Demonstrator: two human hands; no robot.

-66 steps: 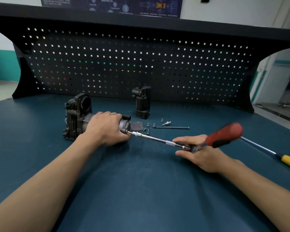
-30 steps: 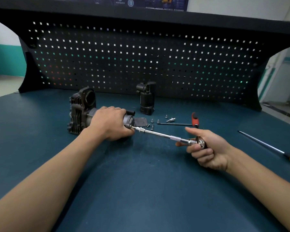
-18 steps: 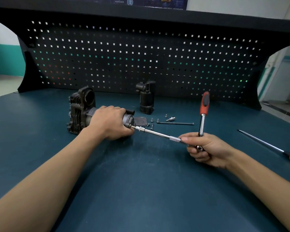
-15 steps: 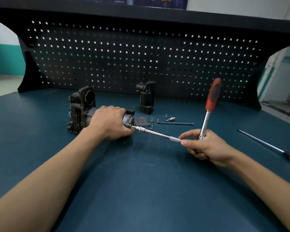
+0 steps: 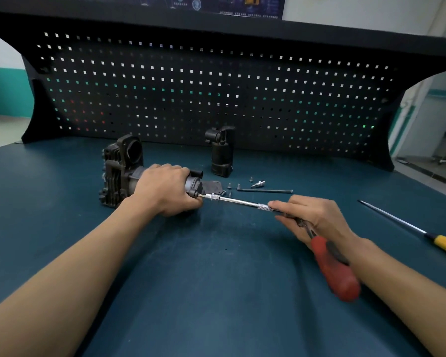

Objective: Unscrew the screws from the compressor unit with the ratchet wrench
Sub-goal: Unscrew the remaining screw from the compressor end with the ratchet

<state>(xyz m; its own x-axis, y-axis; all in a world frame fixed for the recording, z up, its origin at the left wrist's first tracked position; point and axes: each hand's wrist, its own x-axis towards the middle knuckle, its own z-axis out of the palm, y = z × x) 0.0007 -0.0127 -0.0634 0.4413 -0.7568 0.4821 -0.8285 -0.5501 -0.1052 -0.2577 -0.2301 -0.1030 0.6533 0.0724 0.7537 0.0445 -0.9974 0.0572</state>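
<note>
The dark compressor unit (image 5: 119,171) lies on its side on the blue bench top. My left hand (image 5: 162,188) grips its cylindrical body and covers most of it. A long silver extension bar (image 5: 236,201) runs from the unit's right end to the ratchet wrench, whose red handle (image 5: 334,269) points toward me, blurred. My right hand (image 5: 312,217) holds the ratchet at its head, fingers curled round it, forefinger laid along the bar's knurled end.
Several loose screws (image 5: 233,186), a small silver bit (image 5: 258,183) and a long thin bolt (image 5: 265,191) lie right of the unit. A black upright part (image 5: 222,153) stands behind them. A yellow-handled screwdriver (image 5: 407,228) lies at far right. A black pegboard (image 5: 216,99) backs the bench.
The red handle has swung from pointing up and away, half a second ago, round to pointing down toward me. My left hand and the compressor stay put.
</note>
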